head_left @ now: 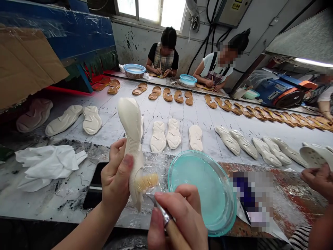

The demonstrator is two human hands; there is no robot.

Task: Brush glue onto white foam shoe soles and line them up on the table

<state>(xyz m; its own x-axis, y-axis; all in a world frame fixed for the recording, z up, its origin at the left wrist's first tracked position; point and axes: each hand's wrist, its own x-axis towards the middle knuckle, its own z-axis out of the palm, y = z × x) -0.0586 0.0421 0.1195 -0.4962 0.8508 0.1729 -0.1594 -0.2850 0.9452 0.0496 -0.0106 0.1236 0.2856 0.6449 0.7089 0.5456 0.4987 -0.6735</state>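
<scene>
My left hand is closed around a cream-white shoe sole, held upright on edge above the bench. In my right hand is a paintbrush with a wooden handle and a metal ferrule. Its pale, wet bristles meet the lower part of the sole, near a yellowish patch whose nature I cannot tell. Just right of the brush stands a turquoise basin of whitish liquid with clear film over its rim.
White soles and brown soles lie in rows along the conveyor belt. Crumpled white cloth and a black phone lie at left. A co-worker's hand holds a white sole at right; two people work across the belt.
</scene>
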